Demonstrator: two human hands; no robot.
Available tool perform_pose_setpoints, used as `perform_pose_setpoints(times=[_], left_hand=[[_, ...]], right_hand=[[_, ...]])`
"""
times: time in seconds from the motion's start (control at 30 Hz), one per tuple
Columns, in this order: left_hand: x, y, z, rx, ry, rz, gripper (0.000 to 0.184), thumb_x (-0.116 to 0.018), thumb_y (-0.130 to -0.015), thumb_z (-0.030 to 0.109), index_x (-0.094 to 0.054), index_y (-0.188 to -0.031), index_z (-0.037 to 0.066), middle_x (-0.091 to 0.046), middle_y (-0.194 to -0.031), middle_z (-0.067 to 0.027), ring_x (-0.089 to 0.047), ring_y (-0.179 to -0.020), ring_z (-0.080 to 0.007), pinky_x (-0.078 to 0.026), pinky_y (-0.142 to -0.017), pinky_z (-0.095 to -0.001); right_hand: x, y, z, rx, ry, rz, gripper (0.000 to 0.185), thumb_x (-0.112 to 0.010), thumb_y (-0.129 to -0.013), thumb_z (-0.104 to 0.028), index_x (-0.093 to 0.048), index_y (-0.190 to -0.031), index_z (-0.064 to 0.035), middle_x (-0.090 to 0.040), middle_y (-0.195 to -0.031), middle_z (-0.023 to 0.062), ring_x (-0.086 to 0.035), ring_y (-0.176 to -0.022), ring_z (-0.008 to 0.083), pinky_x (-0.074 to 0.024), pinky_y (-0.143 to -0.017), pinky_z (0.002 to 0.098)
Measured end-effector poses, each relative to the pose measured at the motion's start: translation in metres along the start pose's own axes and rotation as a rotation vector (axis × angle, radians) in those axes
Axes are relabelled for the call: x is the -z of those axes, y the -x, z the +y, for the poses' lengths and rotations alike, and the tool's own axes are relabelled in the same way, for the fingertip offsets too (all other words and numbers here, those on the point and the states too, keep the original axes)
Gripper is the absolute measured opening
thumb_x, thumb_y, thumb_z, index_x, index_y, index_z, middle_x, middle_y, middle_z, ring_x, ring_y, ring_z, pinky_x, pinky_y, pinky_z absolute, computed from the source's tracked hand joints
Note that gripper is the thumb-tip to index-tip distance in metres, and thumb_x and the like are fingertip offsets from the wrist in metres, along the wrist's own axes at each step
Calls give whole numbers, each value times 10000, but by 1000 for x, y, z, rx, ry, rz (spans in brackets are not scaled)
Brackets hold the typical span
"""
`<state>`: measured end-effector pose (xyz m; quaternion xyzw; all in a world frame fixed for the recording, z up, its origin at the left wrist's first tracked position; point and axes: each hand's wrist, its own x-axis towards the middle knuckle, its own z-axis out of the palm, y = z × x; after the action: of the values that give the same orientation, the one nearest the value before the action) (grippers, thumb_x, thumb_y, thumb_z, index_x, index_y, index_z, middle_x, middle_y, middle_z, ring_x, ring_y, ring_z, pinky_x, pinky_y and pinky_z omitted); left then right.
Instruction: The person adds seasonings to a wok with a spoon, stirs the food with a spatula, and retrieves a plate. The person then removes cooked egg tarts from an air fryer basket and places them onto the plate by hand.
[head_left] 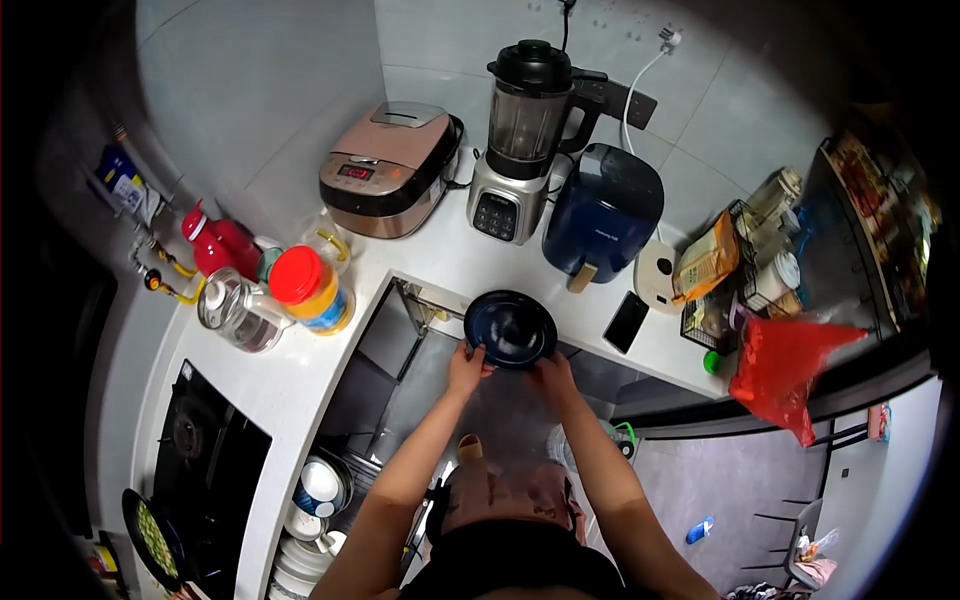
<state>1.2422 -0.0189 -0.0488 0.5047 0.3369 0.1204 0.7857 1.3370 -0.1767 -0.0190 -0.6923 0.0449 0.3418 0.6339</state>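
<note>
A glossy dark blue plate (510, 328) is held in front of my body, close to the counter's front edge. My left hand (468, 368) grips its lower left rim, with the thumb on top. On the lower right rim, my right hand (551, 374) is closed, its fingers partly hidden beneath. The plate's inside faces up and shows only reflections. Beyond it on the white counter (440, 262) stand a blue air fryer (605, 215) with its handle toward me and a silver and black blender (515, 150).
A rice cooker (390, 170), a red-lidded jar (312, 290) and a glass jug (240, 310) stand to the left. A phone (626, 322) and a red bag (790, 370) are on the right. An open drawer of dishes (305, 545) sits lower left, below the stove (205, 440).
</note>
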Motion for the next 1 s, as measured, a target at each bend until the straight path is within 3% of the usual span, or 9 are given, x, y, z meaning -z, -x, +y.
perform_pose_setpoints(times=[0.07, 0.2, 0.3, 0.43, 0.53, 0.6, 0.73, 0.87, 1.0], left_hand=[[-14, -21, 12, 19, -30, 101, 374, -489, -867, 97, -346, -1194, -14, -589, -750, -119, -593, -528, -154, -503, -457, -258], [-30, -62, 8, 20, 67, 189, 428, -487, -866, 73, -287, -1238, 6, -587, -765, -133, -596, -535, -161, -508, -469, -260], [-40, -84, 16, 67, 94, 239, 469, -481, -862, 47, -251, -1269, 10, -585, -758, -136, -599, -548, -163, -512, -481, -262], [-48, -113, 9, 38, 115, 282, 509, -467, -869, 33, -235, -1321, 12, -589, -781, -118, -584, -569, -145, -499, -493, -248], [-41, -122, 0, 1, 96, 309, 397, -464, -885, 70, -381, -1271, 25, -594, -826, -70, -556, -607, -114, -465, -519, -230], [-31, -116, -20, -25, -36, 367, 225, -458, -896, 124, -573, -1083, 75, -591, -881, -10, -539, -662, -87, -436, -556, -220], [-15, -104, -80, 46, -123, 364, 288, -399, -842, 18, -517, -1096, 84, -579, -981, -33, -552, -726, -121, -444, -585, -233], [-33, -121, -108, 84, 68, 322, 445, -356, -772, -58, -435, -1177, 110, -525, -1123, -62, -551, -796, -144, -447, -591, -240], [-32, -182, -135, 93, 23, 177, 487, -391, -759, -48, -400, -1214, 123, -485, -1217, -54, -528, -874, -140, -471, -627, -298]], right_hand=[[-2, -26, -17, -67, -71, -3, 236, -502, -786, -87, -471, -1008, -13, -583, -742, 105, -608, -595, 181, -488, -463, 272], [-7, -89, -32, -130, 22, 53, 495, -500, -786, -61, -322, -1245, -16, -578, -873, 138, -616, -617, 209, -517, -501, 281], [-3, -121, -41, -148, -13, -68, 571, -492, -815, -52, -218, -1316, -28, -568, -937, 156, -624, -661, 222, -531, -550, 280], [-7, -145, -54, -129, 59, -75, 493, -493, -844, -64, -267, -1280, -17, -572, -939, 156, -625, -714, 228, -539, -614, 304], [-2, -161, -51, -51, 134, -71, 404, -502, -843, -56, -361, -1217, 0, -576, -940, 149, -624, -741, 222, -540, -659, 321], [7, -165, -38, -56, 144, -85, 343, -511, -835, -44, -426, -1163, 12, -578, -940, 143, -623, -753, 217, -538, -686, 328], [21, -159, -14, -19, -55, -90, 307, -510, -806, -5, -467, -1109, 22, -563, -953, 91, -604, -779, 181, -521, -677, 284], [33, -131, -18, 180, 24, 99, 370, -490, -756, 39, -454, -1118, -30, -520, -938, 65, -583, -726, 141, -511, -610, 259], [55, -101, 15, 300, 172, 26, 363, -451, -785, 59, -452, -1134, -41, -543, -946, 74, -582, -679, 135, -500, -590, 243]])
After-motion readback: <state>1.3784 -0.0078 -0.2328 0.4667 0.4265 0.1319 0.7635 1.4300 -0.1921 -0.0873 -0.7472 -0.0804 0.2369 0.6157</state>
